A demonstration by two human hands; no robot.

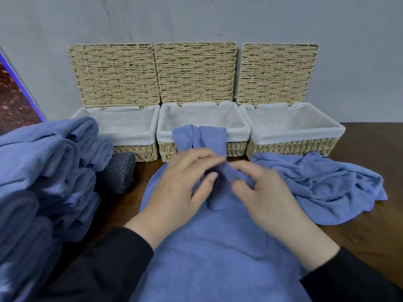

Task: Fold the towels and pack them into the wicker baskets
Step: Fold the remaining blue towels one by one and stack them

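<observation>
Three open wicker baskets with white dotted fabric liners sit in a row against the grey wall, lids tipped up behind: left basket [122, 129], middle basket [202, 123], right basket [292, 125]. All three look empty as far as visible. Dark brown wooden surface [359, 227] carries everything.

Big heap of blue towels [45, 171] at left edge, unfolded, partly hiding the left basket's near corner. Large blue terry towel [209, 253] spread in front of the person, its far end bunched and raised, overlapping the middle basket's front rim. Crumpled blue towel [316, 184] lies right, just before the right basket. Dark striped cloth [118, 173] is wedged between heap and spread towel.

Left hand [181, 186] has fingers curled, pinching a fold of the spread towel's far end. Right hand [261, 190] pinches the same bunched fold from the other side, fingertips nearly meeting the left's.

Risks, judged:
- Grip is on a bunched ridge, not on clean corners, so the fold could come out skewed or lumpy.
- Raised end drapes at the middle basket's rim; pulling may snag the liner or shift the basket.
- Leaning heap could slump onto the work area.
- Uneven fold may not fit the basket neatly.
</observation>
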